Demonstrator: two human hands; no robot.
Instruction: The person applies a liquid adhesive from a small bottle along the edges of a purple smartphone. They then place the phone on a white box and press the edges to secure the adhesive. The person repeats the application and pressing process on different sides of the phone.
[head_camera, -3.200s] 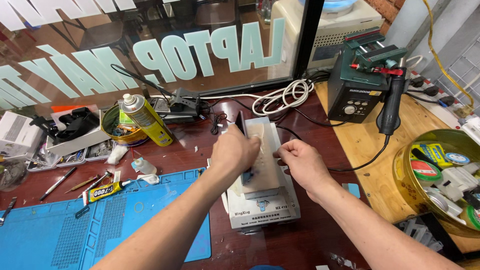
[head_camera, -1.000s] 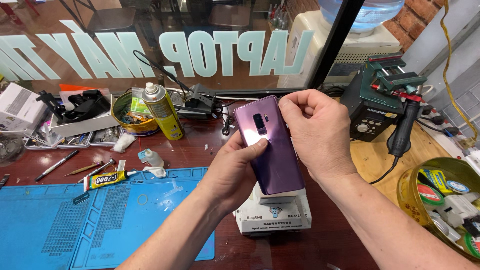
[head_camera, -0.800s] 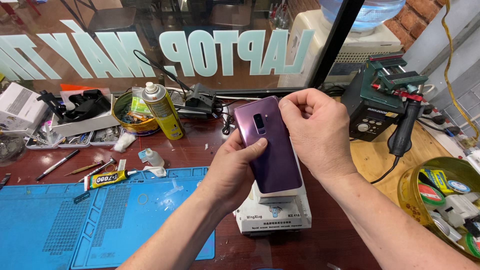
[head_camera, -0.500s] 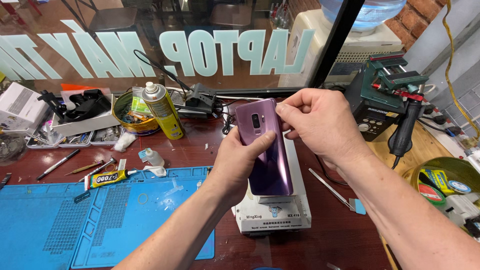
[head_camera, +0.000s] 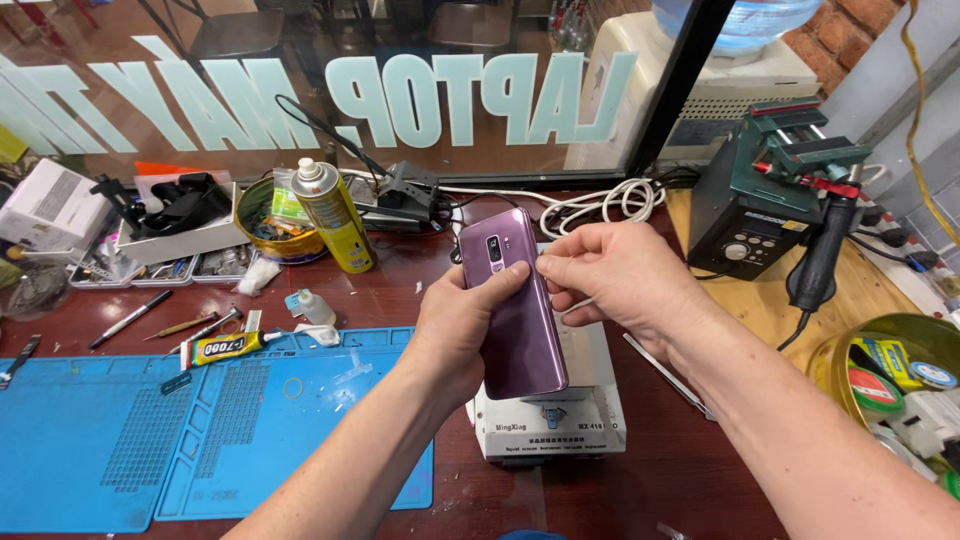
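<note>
— How is the purple phone (head_camera: 513, 305) held?
— It is gripped by the left hand (head_camera: 462, 325); its upper right edge is pinched by the right hand (head_camera: 612, 275).
— Containers?
— Left of the fingers, packets are held in a round tin (head_camera: 274, 222); bare wood is seen rightward.

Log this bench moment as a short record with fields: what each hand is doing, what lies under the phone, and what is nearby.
Left hand: grips the purple phone from its left side, back cover facing up.
Right hand: fingertips pinched at the phone's upper right edge; a thin tool may be between them, too small to tell.
Under the phone: white heating plate unit.
Left of it: blue work mat, glue tube, yellow spray can.
Right of it: soldering station.
</note>
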